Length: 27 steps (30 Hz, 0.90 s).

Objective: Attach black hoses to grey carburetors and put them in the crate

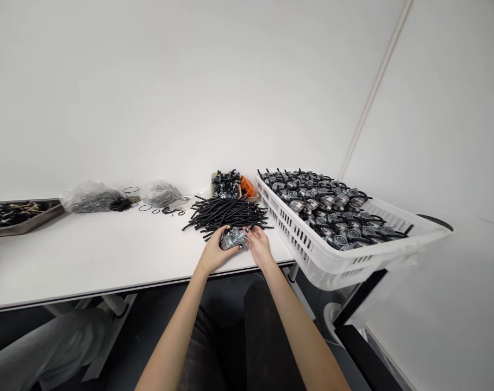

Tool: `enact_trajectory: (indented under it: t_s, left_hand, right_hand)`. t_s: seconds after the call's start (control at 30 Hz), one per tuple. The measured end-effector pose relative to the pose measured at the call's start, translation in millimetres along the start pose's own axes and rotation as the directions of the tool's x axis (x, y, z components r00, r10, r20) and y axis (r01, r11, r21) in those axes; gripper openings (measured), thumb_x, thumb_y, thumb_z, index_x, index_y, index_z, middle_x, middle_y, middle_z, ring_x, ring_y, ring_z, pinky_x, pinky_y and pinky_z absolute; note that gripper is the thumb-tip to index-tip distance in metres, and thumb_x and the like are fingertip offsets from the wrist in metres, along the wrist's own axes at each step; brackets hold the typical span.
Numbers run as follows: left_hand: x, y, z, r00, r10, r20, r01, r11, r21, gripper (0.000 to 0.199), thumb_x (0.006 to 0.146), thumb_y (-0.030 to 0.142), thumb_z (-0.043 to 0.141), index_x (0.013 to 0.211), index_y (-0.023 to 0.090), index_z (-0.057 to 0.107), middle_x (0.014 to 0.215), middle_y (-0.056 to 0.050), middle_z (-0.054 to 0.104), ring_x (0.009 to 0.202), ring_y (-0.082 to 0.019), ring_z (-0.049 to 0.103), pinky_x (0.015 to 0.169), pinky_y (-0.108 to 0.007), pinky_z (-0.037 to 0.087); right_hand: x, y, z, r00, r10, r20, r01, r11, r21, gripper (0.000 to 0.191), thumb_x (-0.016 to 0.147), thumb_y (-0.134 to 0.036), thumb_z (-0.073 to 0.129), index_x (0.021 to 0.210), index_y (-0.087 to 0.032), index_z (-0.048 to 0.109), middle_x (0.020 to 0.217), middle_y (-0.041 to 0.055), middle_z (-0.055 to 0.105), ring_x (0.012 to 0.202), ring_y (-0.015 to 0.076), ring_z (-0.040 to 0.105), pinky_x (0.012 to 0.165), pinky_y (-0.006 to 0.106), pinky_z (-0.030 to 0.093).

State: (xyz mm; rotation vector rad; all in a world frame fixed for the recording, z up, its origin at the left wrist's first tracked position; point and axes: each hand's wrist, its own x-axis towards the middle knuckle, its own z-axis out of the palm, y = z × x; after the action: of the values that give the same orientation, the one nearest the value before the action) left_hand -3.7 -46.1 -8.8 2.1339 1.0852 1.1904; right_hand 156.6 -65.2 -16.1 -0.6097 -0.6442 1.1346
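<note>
A silver metal carburetor (pixel 232 239) is held just above the table's front edge, in front of a pile of black rubber hoses (pixel 226 213). My left hand (pixel 214 251) wraps round its left side, with the thumb along the front. At its right end, my right hand (pixel 260 245) has its fingers closed together against the carburetor. Something small and dark shows by the right fingertips; whether it is a hose end I cannot make out. The lower parts of the carburetor are covered by my fingers.
A white plastic basket (pixel 307 266) full of carburetors with black hoses stands at the right, past the table's edge. Behind the hoses are a bin of small black parts (pixel 226 183) and orange parts (pixel 247 187). Plastic bags (pixel 161 193), black rings (pixel 120 205) and a metal tray (pixel 47 216) lie leftward.
</note>
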Motion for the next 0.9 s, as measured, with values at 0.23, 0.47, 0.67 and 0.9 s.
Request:
enact_trajectory:
  t_s: [0.23,0.47,0.67,0.9]
  left_hand:
    - [-0.2,0.1,0.1,1.000,0.014,-0.008,-0.014,1.000,-0.003,0.069,0.068,0.039,0.075,0.129,0.022,0.048,0.131,-0.010,0.056,0.122,-0.026,0.052,0.104,-0.040,0.039]
    - [-0.4,-0.3,0.9,1.000,-0.005,0.001,0.005,1.000,0.001,0.069,0.069,0.038,0.073,0.130,0.022,0.046,0.135,-0.009,0.053,0.125,-0.025,0.050,0.106,-0.040,0.037]
    - [0.1,-0.6,0.6,1.000,-0.028,-0.008,0.028,1.000,0.007,0.068,0.070,0.038,0.072,0.130,0.021,0.046,0.132,-0.010,0.055,0.121,-0.026,0.052,0.104,-0.040,0.039]
    - [0.0,-0.4,0.9,0.999,-0.037,-0.012,0.037,0.999,0.002,0.067,0.070,0.037,0.072,0.129,0.021,0.046,0.132,-0.010,0.056,0.121,-0.027,0.052,0.104,-0.041,0.039]
  right_hand:
    - [-0.1,-1.3,1.7,1.000,0.004,0.012,-0.003,1.000,-0.024,0.028,0.058,-0.025,0.083,0.080,-0.019,0.067,0.085,0.0012,0.073,0.074,0.0127,0.065,0.062,0.021,0.047]
    - [0.8,0.8,1.8,0.999,-0.041,0.019,0.041,0.999,-0.026,0.024,0.057,-0.027,0.084,0.076,-0.019,0.070,0.081,0.0009,0.073,0.075,0.0136,0.065,0.071,0.024,0.050]
    - [-0.8,-3.3,0.1,0.996,0.050,0.068,-0.051,0.999,0.011,0.024,0.063,-0.027,0.078,0.086,-0.020,0.073,0.094,0.0048,0.075,0.089,0.0186,0.067,0.080,0.029,0.050]
    - [0.0,-3.5,-3.0,0.995,0.065,0.079,-0.067,0.998,0.018,0.029,0.061,-0.017,0.074,0.090,-0.020,0.074,0.098,0.0050,0.074,0.096,0.0205,0.066,0.085,0.031,0.049]
